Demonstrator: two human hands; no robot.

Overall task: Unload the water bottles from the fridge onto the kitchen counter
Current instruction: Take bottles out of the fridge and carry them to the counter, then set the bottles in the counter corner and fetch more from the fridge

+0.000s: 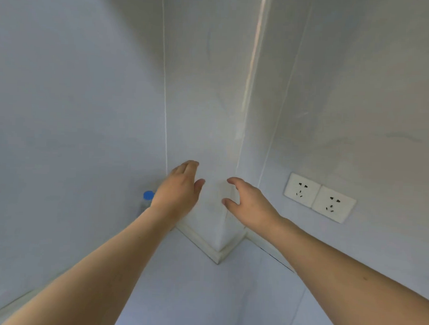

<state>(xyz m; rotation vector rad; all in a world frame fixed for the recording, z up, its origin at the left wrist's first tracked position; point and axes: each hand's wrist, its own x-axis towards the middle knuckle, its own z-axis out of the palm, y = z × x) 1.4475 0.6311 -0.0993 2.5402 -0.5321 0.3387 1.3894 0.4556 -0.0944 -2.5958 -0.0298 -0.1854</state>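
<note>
A clear water bottle [146,200] with a blue cap stands on the pale kitchen counter [202,297] against the left wall, mostly hidden behind my left forearm. My left hand [180,188] hovers just right of it, fingers relaxed, holding nothing. My right hand [248,203] is raised beside it with loosely curved fingers, also empty, in front of a projecting wall corner. The fridge is out of view.
A boxed wall column [221,211] juts out onto the counter between my hands. Two white wall sockets [320,197] sit on the right wall. Walls close the counter in at the left and right.
</note>
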